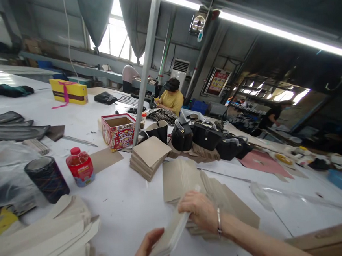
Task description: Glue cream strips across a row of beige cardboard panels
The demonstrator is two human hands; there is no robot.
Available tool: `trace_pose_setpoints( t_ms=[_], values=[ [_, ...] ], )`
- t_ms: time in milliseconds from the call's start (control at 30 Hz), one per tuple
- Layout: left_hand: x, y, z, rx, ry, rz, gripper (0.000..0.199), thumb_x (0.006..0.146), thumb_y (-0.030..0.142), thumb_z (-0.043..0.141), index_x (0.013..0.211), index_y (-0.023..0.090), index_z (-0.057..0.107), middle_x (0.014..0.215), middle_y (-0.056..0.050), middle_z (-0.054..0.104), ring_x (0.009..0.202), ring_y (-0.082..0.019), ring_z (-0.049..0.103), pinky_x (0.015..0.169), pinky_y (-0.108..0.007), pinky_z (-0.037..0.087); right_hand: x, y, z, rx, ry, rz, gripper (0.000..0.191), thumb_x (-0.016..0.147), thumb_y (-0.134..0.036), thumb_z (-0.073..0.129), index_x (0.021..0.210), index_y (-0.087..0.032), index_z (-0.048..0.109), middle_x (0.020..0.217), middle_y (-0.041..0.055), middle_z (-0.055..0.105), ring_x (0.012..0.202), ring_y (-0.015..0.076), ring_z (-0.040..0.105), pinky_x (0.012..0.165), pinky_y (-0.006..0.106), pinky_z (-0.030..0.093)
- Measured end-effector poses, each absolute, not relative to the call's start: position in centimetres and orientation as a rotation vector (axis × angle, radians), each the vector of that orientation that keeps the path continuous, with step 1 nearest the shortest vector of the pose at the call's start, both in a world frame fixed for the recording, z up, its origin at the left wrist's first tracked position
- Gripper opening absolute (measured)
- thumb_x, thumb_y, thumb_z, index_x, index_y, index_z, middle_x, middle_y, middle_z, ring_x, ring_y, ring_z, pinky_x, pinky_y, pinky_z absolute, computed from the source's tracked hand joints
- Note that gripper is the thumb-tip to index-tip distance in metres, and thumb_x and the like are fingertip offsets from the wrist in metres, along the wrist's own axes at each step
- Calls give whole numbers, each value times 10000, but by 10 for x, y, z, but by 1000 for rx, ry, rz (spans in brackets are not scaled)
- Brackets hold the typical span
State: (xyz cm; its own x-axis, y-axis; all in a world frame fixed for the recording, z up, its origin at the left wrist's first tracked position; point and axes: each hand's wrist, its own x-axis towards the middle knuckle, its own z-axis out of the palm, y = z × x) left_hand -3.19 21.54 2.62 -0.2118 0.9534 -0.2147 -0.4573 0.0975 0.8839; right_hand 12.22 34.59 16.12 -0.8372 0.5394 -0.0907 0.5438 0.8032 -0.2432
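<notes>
On my feed, the fingers of the left hand (pixel 142 255) and right hand (pixel 200 207) grasp opposite ends of a thin, pale beige, rectangular bundle of card-like sheets (pixel 169 236), tilted above the smooth white desk (pixel 118 217). I judge it light, fairly stiff and inclined to slide apart, so I favour pinching its ends squarely. Just beyond lies a spread stack of beige rectangular sheets (pixel 178 178).

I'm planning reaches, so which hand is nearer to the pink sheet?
Right. The right hand is short of the pink sheet and to its left; the left hand is farther left and lower in the picture.
</notes>
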Motion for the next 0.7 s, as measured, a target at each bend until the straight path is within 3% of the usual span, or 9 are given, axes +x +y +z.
trace_pose_setpoints(
  t_ms=[100,233,400,467,567,633,700],
  values=[
    [-36,249,15,828,1198,1391,670,576,378,731,1188,205,521,1222,-97,570,1090,-279,537,981,-370,373,108,401,151,683,3064,-225,281,791,-109,442,881,-243,671,936,10,691,971,163,547,982,341,270],
    [-29,310,-9,1183,1422,1245,772,689,474,605,1348,157,356,1442,-107,324,1336,-260,262,1106,-361,183,97,459,118,792,3006,-50,334,817,-96,415,964,-270,661,1116,-13,643,1214,190,394,1073,403,129],
    [-18,365,-55,1517,1776,807,741,712,556,510,1329,160,403,1462,-112,272,1369,-297,147,1110,-452,74,99,495,73,970,2706,-14,300,638,-40,564,852,-212,685,1025,55,668,1163,263,446,985,428,290],
    [-17,371,-68,1611,1813,762,721,738,559,475,1346,187,373,1470,-82,260,1372,-276,147,1111,-451,66,101,495,65,1016,2711,-21,329,619,-51,584,906,-186,671,1101,87,634,1189,281,421,989,440,289],
    [-18,372,-75,1685,1868,707,685,767,548,437,1348,192,362,1470,-72,266,1371,-255,163,1110,-443,86,104,474,64,1158,2733,-10,411,675,-96,556,1081,-145,597,1293,132,495,1288,296,288,1052,479,189],
    [-18,371,-73,1719,1906,676,673,769,511,447,1344,173,358,1467,-88,273,1368,-248,175,1106,-442,105,106,442,64,1323,2793,-51,447,725,-104,502,1168,-153,534,1347,114,439,1304,264,267,1074,458,175],
    [-19,368,-69,1739,1914,646,680,750,441,480,1346,149,334,1468,-108,266,1364,-240,191,1101,-435,136,110,396,63,1562,2946,-231,435,748,-89,459,1164,-192,534,1301,71,492,1273,217,328,1080,413,211]
  ],
)
